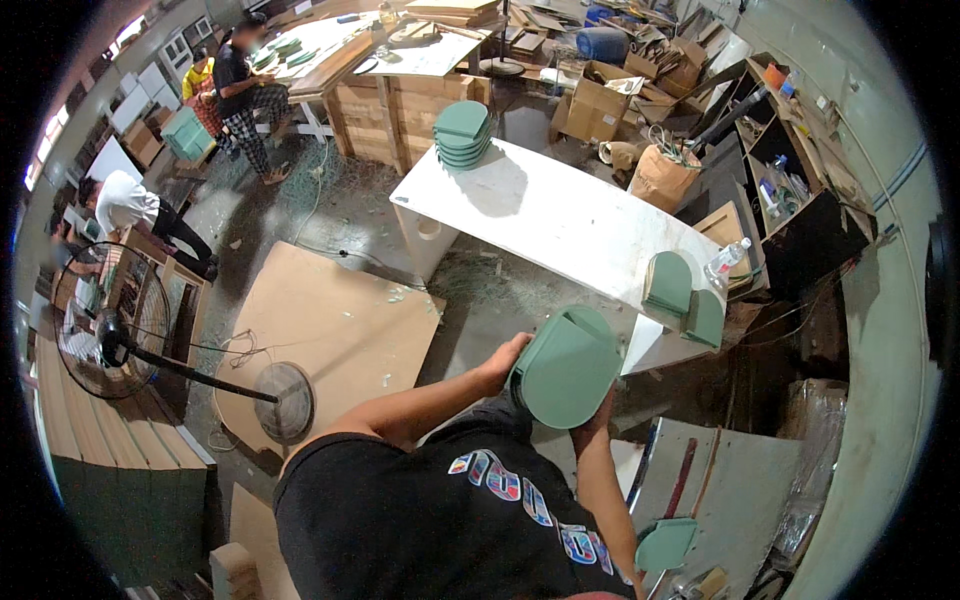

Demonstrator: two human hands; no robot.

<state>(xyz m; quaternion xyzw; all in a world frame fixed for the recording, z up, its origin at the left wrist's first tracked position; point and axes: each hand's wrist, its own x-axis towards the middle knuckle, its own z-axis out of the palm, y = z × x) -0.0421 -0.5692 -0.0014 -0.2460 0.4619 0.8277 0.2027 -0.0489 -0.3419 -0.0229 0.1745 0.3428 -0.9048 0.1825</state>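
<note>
In front of my body I hold a green board (575, 375) with rounded ends; a second green piece shows along its upper left edge. My left hand (507, 362) is closed on its left edge. At the lower right edge, my right hand (597, 415) grips it from below, its fingers mostly hidden behind the board. Past it stands a white table (570, 215). A stack of similar green boards (463, 135) sits on its far end, and another green stack (667, 283) on its near right end, beside one more green piece (705, 320).
A plastic bottle (727, 262) stands by the near stack. At lower right, a green piece (667, 545) lies near a grey panel (740, 470). A pedestal fan (115, 335) and a brown sheet (330, 320) are to the left. Several people work farther off. Cardboard boxes (597, 105) lie beyond the table.
</note>
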